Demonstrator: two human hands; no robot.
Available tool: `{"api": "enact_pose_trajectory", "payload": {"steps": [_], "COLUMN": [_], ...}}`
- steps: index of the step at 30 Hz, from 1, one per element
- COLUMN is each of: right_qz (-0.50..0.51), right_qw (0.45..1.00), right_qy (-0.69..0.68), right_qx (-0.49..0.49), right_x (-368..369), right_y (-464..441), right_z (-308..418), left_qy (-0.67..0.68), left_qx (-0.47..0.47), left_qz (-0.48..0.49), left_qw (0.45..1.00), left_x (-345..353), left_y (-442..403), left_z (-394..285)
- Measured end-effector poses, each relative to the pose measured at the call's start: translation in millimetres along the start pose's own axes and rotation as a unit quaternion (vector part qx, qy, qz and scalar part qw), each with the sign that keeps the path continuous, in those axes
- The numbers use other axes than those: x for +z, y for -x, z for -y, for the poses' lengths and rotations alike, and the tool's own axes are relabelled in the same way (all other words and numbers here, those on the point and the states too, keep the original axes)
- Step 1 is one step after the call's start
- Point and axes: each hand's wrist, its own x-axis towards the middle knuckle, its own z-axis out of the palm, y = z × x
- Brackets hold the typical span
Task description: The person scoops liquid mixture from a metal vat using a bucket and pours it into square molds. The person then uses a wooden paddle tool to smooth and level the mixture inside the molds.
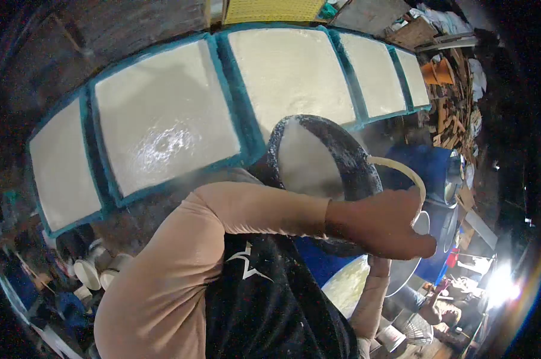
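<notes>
A dark bucket (361, 152) with white residue on its wall tilts in front of me, its mouth toward the pale trays. Whitish material (309, 161) shows inside it. My left hand (378, 224) reaches across my body and is closed around the bucket's curved, pale handle (405, 169). Below it, only a little of my right hand (379, 264) shows; its fingers are hidden behind the left hand and the bucket. Beyond the bucket lies a row of teal-edged trays filled with smooth, creamy white material, including a middle tray (288, 72) and a shiny tray (162, 119).
Blue drums (417, 170) stand at the right. Near my body is a container of pale yellowish contents (349, 287). Scrap wood (453, 113) is piled at the far right. White buckets (88, 275) sit at lower left. A person (444, 308) is at lower right, near a bright light.
</notes>
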Motion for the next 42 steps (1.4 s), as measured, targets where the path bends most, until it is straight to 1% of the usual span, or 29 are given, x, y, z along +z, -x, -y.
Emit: {"api": "enact_pose_trajectory", "payload": {"steps": [2, 5, 7, 8, 10, 12, 13, 15, 17, 18, 21, 24, 26, 27, 28, 30, 31, 33, 34, 36, 38, 39, 41, 42], "right_qz": [0.013, 0.042, 0.066, 0.078, 0.107, 0.123, 0.107, 0.1, 0.106, 0.107, 0.152, 0.146, 0.146, 0.144, 0.161, 0.175, 0.168, 0.13, 0.127, 0.128, 0.115, 0.138, 0.157, 0.138], "right_qw": [1.0, 0.999, 0.998, 0.997, 0.993, 0.992, 0.993, 0.994, 0.994, 0.994, 0.987, 0.98, 0.973, 0.972, 0.945, 0.895, 0.946, 0.963, 0.963, 0.963, 0.967, 0.95, 0.929, 0.94], "right_qy": [-0.007, -0.014, -0.02, -0.028, -0.044, -0.025, -0.04, -0.052, 0.006, 0.027, 0.054, 0.132, 0.156, 0.163, 0.284, 0.403, 0.275, 0.238, 0.239, 0.232, 0.224, 0.277, 0.332, 0.309], "right_qx": [-0.006, -0.008, 0.0, 0.004, 0.004, 0.03, 0.014, -0.003, 0.006, 0.01, 0.013, -0.018, 0.089, 0.09, 0.009, -0.071, -0.033, -0.007, -0.007, -0.05, -0.043, -0.043, -0.042, -0.036], "right_x": [4, 22, 41, 54, 79, 104, 124, 147, 158, 161, 161, 187, 209, 202, 183, 192, 214, 230, 228, 226, 232, 232, 240, 252], "right_y": [12, 22, 29, 36, 48, 59, 71, 83, 91, 93, 91, 105, 121, 115, 100, 103, 119, 128, 123, 119, 123, 123, 128, 132], "right_z": [-9, -20, -24, -24, -20, -13, -7, 3, 4, 3, -5, 6, 31, 26, 14, 19, 30, 38, 37, 31, 34, 40, 47, 50], "left_qy": [-0.018, -0.034, -0.084, -0.085, -0.135, -0.15, -0.166, -0.165, -0.16, -0.162, -0.156, -0.129, -0.1, -0.108, -0.115, -0.125, -0.143, -0.116, -0.089, -0.092, -0.094, -0.09, -0.082, -0.091], "left_qx": [0.01, -0.03, 0.021, 0.011, 0.049, 0.06, 0.072, 0.062, 0.052, 0.062, 0.078, 0.076, 0.071, 0.08, 0.089, 0.084, 0.079, 0.088, 0.094, 0.087, 0.079, 0.082, 0.087, 0.1], "left_qz": [-0.013, -0.046, -0.131, -0.136, -0.19, -0.211, -0.225, -0.241, -0.251, -0.257, -0.267, -0.272, -0.272, -0.262, -0.252, -0.252, -0.248, -0.233, -0.218, -0.21, -0.199, -0.194, -0.188, -0.189], "left_qw": [1.0, 0.998, 0.988, 0.987, 0.971, 0.964, 0.957, 0.954, 0.953, 0.951, 0.948, 0.951, 0.955, 0.956, 0.957, 0.956, 0.955, 0.961, 0.967, 0.97, 0.972, 0.973, 0.975, 0.973], "left_x": [4, 3, 5, 4, -2, -8, -11, -16, -22, -25, -33, -47, -59, -62, -64, -66, -67, -68, -67, -64, -60, -59, -57, -56], "left_y": [24, 59, 76, 84, 99, 115, 123, 140, 156, 163, 184, 214, 227, 231, 234, 236, 238, 247, 249, 253, 260, 264, 271, 274], "left_z": [-3, -10, -4, 0, 5, 5, 5, 6, 9, 11, 16, 13, 13, 16, 20, 26, 29, 32, 34, 40, 45, 46, 49, 51]}}
